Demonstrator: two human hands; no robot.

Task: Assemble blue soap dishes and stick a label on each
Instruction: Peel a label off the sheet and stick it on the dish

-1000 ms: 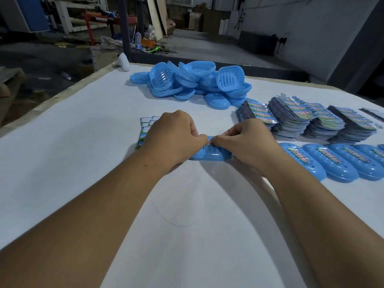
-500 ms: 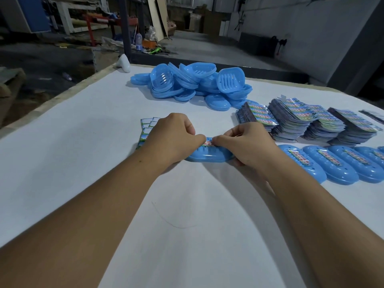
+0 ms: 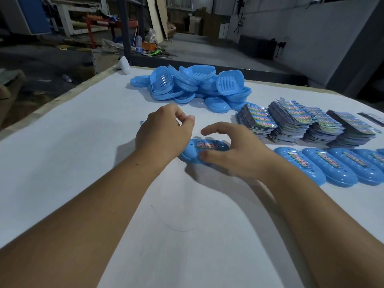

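Now soap dish (image 3: 192,152) lies flat at table (image 3: 62,152) centre w/ label (image 3: 206,145) stuck on top. Left hand (image 3: 164,134) loosely curled above its 9 o'clock end, gripping nothing. Right hand (image 3: 234,148) spread wide, thumb on dish near edge. Labelled dishes (image 3: 336,169) at 3 o'clock; label stacks (image 3: 307,123) at 2; loose dish parts (image 3: 191,86) at 12.

We note a labelled dish (image 3: 194,151) on the table (image 3: 62,154) between both hands; loose dish parts (image 3: 187,86) heaped behind, label stacks (image 3: 307,123) right, 4 finished dishes (image 3: 332,169) before those
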